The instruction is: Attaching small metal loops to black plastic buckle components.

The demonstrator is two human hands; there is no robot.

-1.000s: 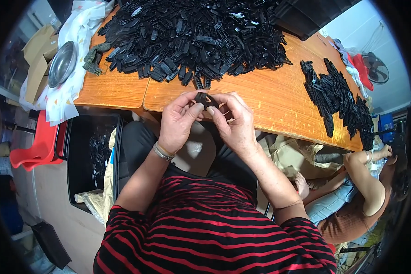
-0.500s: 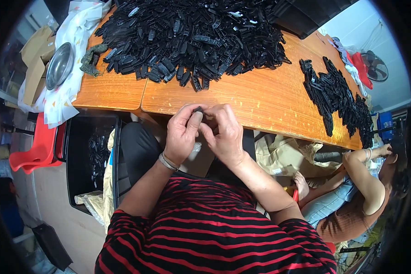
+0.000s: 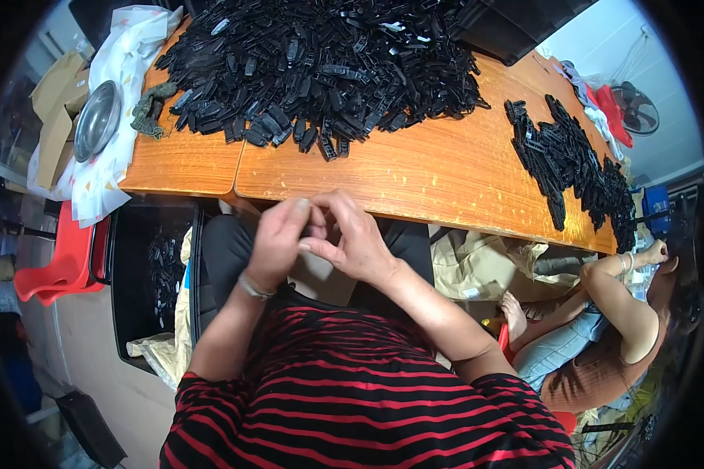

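**Q:** Where are your hands, and what's in them?

**Me:** Both are drawn in close to my body, just below the near edge of the wooden table [image 3: 414, 184]. My left hand [image 3: 278, 238] and right hand [image 3: 352, 246] are pressed together, fingertips meeting. Fingers of both are curled inward, pinching toward the same spot. Whatever sits between them is hidden by my own fingers; I cannot tell if a piece is in there, or which way its length runs.

**Q:** And the stock you are working from?

**Me:** The big pile of black plastic parts [image 3: 321, 66] lies straight ahead of my hands, across a bare strip of table. It spreads side to side along the far half of the tabletop. The closest loose pieces at its near fringe are a bit nearer my left hand than my right, though both are well apart from it.

**Q:** Anything else about?

**Me:** A second, narrower heap of black parts [image 3: 571, 164] runs along the table's right end, by a seated co-worker whose arm [image 3: 614, 293] is raised toward it. To my left, down on the floor, a black crate [image 3: 125, 281] with a few parts in it, beside a red stool [image 3: 62, 258]. At the table's far left corner, a metal bowl [image 3: 95, 119] on white paper [image 3: 129, 62].
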